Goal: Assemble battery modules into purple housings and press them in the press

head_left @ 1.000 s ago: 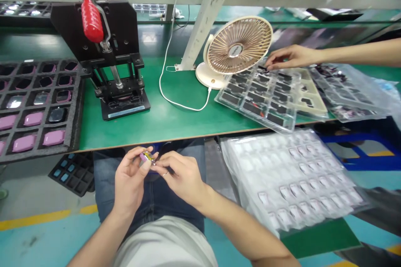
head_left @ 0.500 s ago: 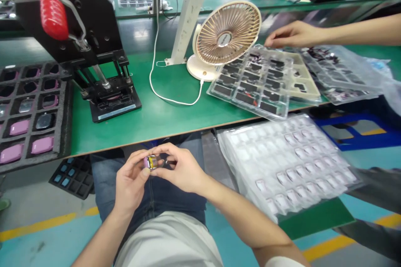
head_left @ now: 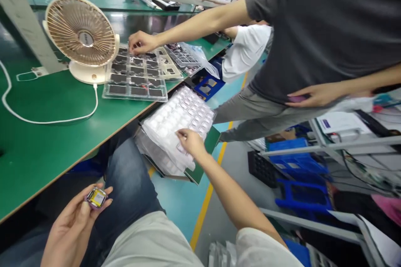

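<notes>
My left hand [head_left: 73, 225] grips a small watch-like casing [head_left: 96, 198] with a purplish edge. Its open side faces up, showing a yellow and silver battery-like part. Over a white plastic tray [head_left: 166, 121], my right hand [head_left: 192, 144] has its thumb and fingers drawn together in a pinch. Whatever lies between those fingertips is too small to make out. Rows of small pinkish rectangular frames [head_left: 196, 112] sit in the tray's pockets, and one lies just under my right hand.
A cream fan [head_left: 83, 35] stands on the green bench [head_left: 62, 146]. Beside it lies a clear tray of dark parts [head_left: 138, 79], with a co-worker's hand [head_left: 140, 43] over it. That co-worker, in a dark shirt [head_left: 313, 29], stands at right. Blue crates [head_left: 302, 194] are behind.
The view has swung right. My right hand has left the casing and moved over to the white tray. My left hand alone keeps the casing, now turned with its battery side up.
</notes>
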`<state>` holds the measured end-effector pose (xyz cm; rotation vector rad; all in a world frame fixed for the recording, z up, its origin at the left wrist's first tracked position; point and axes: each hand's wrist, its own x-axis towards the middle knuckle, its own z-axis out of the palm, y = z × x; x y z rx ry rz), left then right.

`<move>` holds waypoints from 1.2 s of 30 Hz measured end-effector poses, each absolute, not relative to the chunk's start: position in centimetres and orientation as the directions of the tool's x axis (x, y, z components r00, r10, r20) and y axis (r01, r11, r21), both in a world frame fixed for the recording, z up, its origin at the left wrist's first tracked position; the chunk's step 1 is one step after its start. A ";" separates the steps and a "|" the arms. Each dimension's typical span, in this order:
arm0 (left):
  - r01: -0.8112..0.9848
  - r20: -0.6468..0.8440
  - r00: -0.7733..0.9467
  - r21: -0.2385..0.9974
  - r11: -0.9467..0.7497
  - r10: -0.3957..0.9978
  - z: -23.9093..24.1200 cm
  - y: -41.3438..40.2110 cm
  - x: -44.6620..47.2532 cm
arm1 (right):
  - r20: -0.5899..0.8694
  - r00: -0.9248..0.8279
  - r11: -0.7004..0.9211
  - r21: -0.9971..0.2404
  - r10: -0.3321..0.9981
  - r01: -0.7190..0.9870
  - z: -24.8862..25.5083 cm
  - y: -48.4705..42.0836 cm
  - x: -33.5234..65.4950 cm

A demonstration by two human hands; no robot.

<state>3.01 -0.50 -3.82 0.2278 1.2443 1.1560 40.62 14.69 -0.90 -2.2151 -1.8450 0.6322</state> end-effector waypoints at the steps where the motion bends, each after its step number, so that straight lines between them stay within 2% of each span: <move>1: -0.547 -0.614 -0.110 0.694 0.468 0.782 -3.9 -0.4 3.2 | -0.223 0.230 -0.294 -0.319 0.947 0.901 -1.3 15.6 43.4; 3: -0.535 -0.605 -0.097 0.701 0.472 0.790 -3.8 -0.2 3.7 | -0.260 0.345 -0.396 -0.179 0.902 0.901 -2.3 16.7 47.7; 5: -0.537 -0.604 -0.097 0.701 0.469 0.791 -3.5 -0.2 4.5 | -0.292 0.381 -0.424 -0.098 0.877 0.900 -3.5 17.3 50.0; 8: -0.532 -0.612 -0.094 0.698 0.480 0.785 -2.7 0.0 5.5 | -0.306 0.377 -0.413 -0.062 0.874 0.909 -5.5 17.4 50.9; 11: -0.541 -0.608 -0.098 0.697 0.471 0.788 -2.3 0.1 6.0 | -0.273 0.362 -0.399 -0.095 0.891 0.912 -6.4 17.3 51.1; 14: -0.578 -0.606 -0.121 0.687 0.440 0.786 -2.2 0.1 5.8 | -0.201 0.344 -0.381 -0.193 0.917 0.904 -5.7 17.1 51.8; 17: -0.605 -0.590 -0.081 0.670 0.431 0.803 -2.2 0.0 5.5 | -0.046 0.336 -0.332 -0.335 0.941 0.882 -4.1 16.5 51.2; 20: -0.607 -0.536 -0.028 0.680 0.412 0.844 -2.3 0.1 5.7 | 0.108 0.273 -0.180 -0.516 0.956 0.837 -3.0 15.3 46.5; 23: -0.570 -0.458 -0.015 0.734 0.369 0.889 -2.3 0.3 6.5 | 0.073 0.028 0.032 -0.709 0.997 0.705 -2.9 12.9 37.6; 26: -0.545 -0.399 -0.010 0.771 0.330 0.917 -2.4 0.1 6.7 | 0.004 -0.232 0.124 -0.852 0.973 0.508 -3.4 10.3 28.0; 28: -0.559 -0.377 -0.036 0.775 0.294 0.925 -2.4 -0.5 6.0 | -0.043 -0.304 0.082 -0.919 0.952 0.386 -3.5 9.0 23.4; 31: -0.602 -0.358 -0.131 0.770 0.212 0.925 -2.5 -1.7 4.2 | -0.223 -0.399 -0.134 -0.962 0.889 0.240 -3.7 8.5 19.8; 34: -0.633 -0.358 -0.192 0.757 0.164 0.914 -2.3 -3.0 2.5 | -0.456 -0.617 -0.490 -0.862 0.642 0.129 -4.0 9.1 18.7; 36: -0.640 -0.357 -0.183 0.750 0.165 0.916 -2.0 -3.6 1.7 | -0.524 -0.728 -0.654 -0.744 0.442 0.138 -4.2 9.8 18.3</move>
